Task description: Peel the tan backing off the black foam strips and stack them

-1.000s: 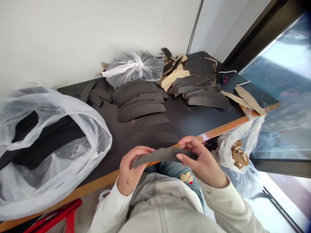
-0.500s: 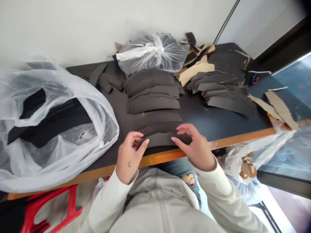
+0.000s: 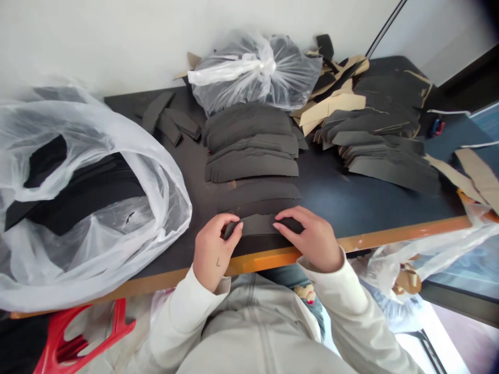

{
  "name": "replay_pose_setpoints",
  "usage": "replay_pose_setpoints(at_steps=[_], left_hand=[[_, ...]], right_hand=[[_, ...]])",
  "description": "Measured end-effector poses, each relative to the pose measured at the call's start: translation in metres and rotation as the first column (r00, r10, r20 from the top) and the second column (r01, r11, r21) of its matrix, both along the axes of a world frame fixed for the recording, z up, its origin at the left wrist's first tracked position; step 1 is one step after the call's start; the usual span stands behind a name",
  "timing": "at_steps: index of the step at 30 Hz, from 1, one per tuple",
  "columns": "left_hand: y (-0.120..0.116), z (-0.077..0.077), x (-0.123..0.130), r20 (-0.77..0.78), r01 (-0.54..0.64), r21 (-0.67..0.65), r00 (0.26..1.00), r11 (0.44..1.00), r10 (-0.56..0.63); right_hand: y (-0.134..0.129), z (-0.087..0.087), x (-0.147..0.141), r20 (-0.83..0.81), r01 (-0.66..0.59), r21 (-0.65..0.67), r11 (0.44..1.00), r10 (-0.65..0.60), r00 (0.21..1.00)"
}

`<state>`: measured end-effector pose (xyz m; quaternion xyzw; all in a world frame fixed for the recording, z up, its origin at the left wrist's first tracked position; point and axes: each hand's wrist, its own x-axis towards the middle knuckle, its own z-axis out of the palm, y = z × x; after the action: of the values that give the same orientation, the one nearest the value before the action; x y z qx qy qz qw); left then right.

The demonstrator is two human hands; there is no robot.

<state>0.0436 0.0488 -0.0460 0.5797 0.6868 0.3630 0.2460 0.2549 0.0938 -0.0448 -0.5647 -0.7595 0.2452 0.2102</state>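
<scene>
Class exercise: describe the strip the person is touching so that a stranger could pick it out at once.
On the dark table with an orange front edge, find the column of curved dark strips in the middle. Nearest the edge lies the strip you want, the only one with the left hand and right hand on its ends.

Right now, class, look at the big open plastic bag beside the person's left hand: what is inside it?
The clear plastic bag holds black strips, visible through its film and mouth. Its folds and the top strips hide how many there are and whatever lies beneath.
</scene>
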Motion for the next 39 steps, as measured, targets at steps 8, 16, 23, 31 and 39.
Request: replay_pose_setpoints(at_steps=[8, 16, 23, 31, 39], left_hand=[[0.001, -0.003, 0.0, -0.005, 0.004, 0.006, 1.0, 1.0, -0.004], [-0.001, -0.003, 0.001, -0.05, 0.028, 0.039, 0.998, 0.999, -0.026], [-0.001, -0.004, 0.002, -0.119, 0.056, 0.059, 0.992, 0.997, -0.049], [-0.004, -0.007, 0.008, -0.25, 0.08, 0.087, 0.967, 0.993, -0.055], [-0.008, 0.011, -0.015, -0.2, -0.054, -0.062, 0.979, 0.997, 0.04]], right_hand=[[0.001, -0.001, 0.002, 0.0, 0.006, -0.02, 1.0, -0.006, 1.0], [0.002, -0.001, 0.002, 0.0, 0.015, -0.001, 1.0, -0.015, 1.0], [0.0, -0.004, 0.003, 0.11, -0.081, 0.11, 0.991, 0.069, 0.991], [-0.004, -0.008, 0.004, 0.35, -0.22, 0.255, 0.941, 0.122, 0.929], [-0.004, -0.008, 0.003, 0.413, -0.257, 0.271, 0.928, 0.129, 0.901]])
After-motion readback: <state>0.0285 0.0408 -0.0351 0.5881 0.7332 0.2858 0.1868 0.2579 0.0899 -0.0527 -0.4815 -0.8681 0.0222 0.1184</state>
